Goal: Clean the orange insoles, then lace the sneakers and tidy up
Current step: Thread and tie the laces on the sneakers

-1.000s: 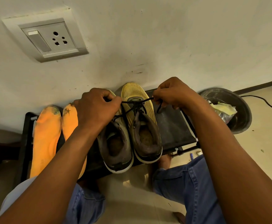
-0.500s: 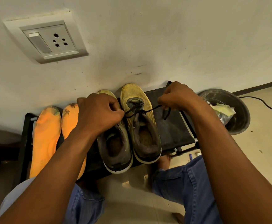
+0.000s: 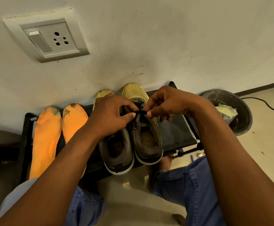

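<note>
**Lace held in both hands over right sneaker**

The left hand [image 3: 111, 115] and right hand [image 3: 167, 101] meet above the right sneaker [image 3: 146, 137]. Each grip is closed on the black lace [image 3: 141, 112], pinched between thumb and fingertips, with the thumbs nearly touching. A loose lace end hangs below the right hand.

The left sneaker [image 3: 116, 152] stands touching the right one, heels near, yellow toes against the wall [image 3: 165, 46]. Both rest on a low black table [image 3: 177, 132]. Their collars are dark and worn; the inside of each looks soiled.

Two orange insoles [image 3: 46, 137] lie side by side on the left part of the table, toe ends far and marked with dark stains. The left forearm crosses the nearer end of the right insole.

A dark metal bowl [image 3: 240, 121] sits on the floor right of the table, holding a yellowish cloth [image 3: 225, 109]. A socket plate [image 3: 46, 38] is on the wall, far left. A black cable [image 3: 266, 105] runs along the floor, far right.
</note>
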